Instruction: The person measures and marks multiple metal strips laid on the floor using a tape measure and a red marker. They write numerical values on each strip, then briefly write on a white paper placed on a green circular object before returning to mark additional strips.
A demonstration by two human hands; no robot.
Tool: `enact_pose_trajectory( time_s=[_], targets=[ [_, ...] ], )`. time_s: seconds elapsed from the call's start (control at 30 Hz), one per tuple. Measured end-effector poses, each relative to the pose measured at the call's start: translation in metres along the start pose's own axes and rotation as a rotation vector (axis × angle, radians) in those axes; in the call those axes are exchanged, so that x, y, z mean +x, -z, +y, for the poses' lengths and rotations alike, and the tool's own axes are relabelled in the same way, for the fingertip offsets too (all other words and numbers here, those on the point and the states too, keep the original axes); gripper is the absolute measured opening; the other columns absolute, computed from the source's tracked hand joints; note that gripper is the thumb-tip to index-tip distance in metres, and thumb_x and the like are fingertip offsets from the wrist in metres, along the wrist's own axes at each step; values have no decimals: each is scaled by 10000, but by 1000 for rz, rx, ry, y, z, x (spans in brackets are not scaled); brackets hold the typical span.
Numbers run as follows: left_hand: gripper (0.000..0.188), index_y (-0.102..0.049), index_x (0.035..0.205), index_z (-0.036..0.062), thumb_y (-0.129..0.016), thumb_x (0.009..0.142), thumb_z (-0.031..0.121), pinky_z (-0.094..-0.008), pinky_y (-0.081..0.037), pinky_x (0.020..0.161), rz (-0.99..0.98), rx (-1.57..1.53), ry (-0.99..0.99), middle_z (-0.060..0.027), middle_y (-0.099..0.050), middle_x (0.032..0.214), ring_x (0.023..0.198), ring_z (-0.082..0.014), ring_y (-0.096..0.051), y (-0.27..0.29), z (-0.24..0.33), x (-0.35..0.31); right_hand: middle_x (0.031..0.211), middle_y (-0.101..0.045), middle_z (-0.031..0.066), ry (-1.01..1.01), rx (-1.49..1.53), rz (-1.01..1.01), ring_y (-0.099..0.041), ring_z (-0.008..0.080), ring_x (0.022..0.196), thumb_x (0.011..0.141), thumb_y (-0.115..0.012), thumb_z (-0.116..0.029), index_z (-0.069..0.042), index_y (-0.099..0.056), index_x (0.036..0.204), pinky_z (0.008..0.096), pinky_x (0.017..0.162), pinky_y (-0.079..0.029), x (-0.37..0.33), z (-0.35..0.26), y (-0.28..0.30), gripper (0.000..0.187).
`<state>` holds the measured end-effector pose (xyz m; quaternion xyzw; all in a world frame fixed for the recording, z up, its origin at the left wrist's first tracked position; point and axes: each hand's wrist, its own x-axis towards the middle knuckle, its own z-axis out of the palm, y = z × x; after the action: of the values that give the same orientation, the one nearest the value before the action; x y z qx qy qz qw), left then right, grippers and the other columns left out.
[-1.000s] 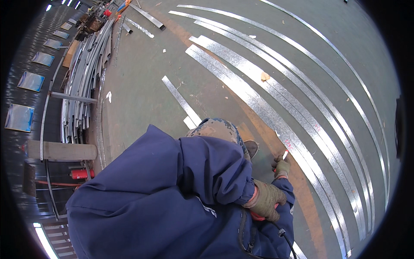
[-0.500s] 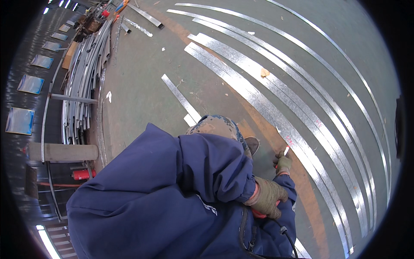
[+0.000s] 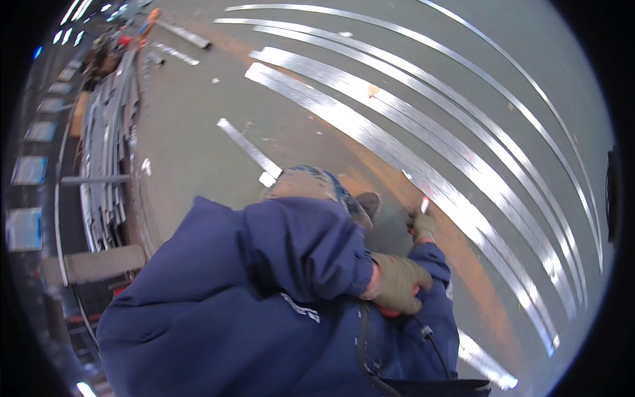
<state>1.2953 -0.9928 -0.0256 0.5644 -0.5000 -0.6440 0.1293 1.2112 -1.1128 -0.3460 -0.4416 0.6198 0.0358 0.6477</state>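
My right hand (image 3: pixel 424 227), in an olive-green glove, is closed around a slim white marker (image 3: pixel 424 206) with a red tip. The tip points at the near edge of a wide shiny metal strip (image 3: pixel 357 122) on the floor, beside a small red mark; whether it touches is too blurred to tell. Closer to my body, my left hand (image 3: pixel 401 281), also gloved, is closed on a red object (image 3: pixel 390 311). Its fingers hide most of that object, so its kind does not show. Dark blue sleeves cover both arms.
Several more long metal strips (image 3: pixel 410 109) lie roughly alongside on the green floor. A short strip (image 3: pixel 250 147) is by my knee (image 3: pixel 311 182). Metal lengths (image 3: pixel 106 159) are piled at the left, near a grey cylinder (image 3: pixel 96 263). A brown scrap (image 3: pixel 373 90) rests on one strip.
The whole view has turned, so the strips and both hands appear farther left. The marker stays in my right hand near the strip's edge, and my left hand keeps its grip.
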Motion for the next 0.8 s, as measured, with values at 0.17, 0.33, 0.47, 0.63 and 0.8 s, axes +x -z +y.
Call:
enact_pose_trajectory(
  time_s=[0.17,0.33,0.47,0.63,0.8],
  targets=[
    [583,-591,1398,83,-644,906,392,-427,-479,1066,-25,22,19,-258,-665,1275,1212,-407,-632,3,8,2,898,-680,84,41,81,10,-598,173,574,1032,-620,-281,-67,-566,1348,347,474,-458,-1,5,6,385],
    [576,-592,1395,83,-648,908,386,-425,-483,1057,-41,-17,16,-254,-668,1269,1204,-403,-637,-1,7,4,934,-696,90,43,99,-26,-615,178,587,1032,-626,-294,-98,-555,1417,342,483,-453,13,18,9,437],
    [576,-597,1392,92,-649,908,400,-438,-487,1053,-17,29,-7,-243,-673,1263,1194,-406,-640,-1,5,2,942,-701,94,47,77,-14,-621,181,582,1026,-636,-310,-76,-562,1401,344,478,-456,14,19,7,448],
    [574,-601,1394,112,-642,910,418,-448,-479,1066,-4,48,27,-244,-673,1266,1201,-407,-636,1,4,-8,950,-712,102,33,76,-11,-622,185,576,1030,-624,-314,-47,-564,1377,351,471,-458,13,22,-2,442],
    [583,-604,1387,106,-653,907,434,-441,-493,1046,41,46,0,-252,-678,1252,1175,-406,-653,0,9,-2,910,-701,107,55,38,30,-610,182,576,1019,-606,-314,-41,-614,1270,349,476,-461,3,9,4,371]
  ],
)
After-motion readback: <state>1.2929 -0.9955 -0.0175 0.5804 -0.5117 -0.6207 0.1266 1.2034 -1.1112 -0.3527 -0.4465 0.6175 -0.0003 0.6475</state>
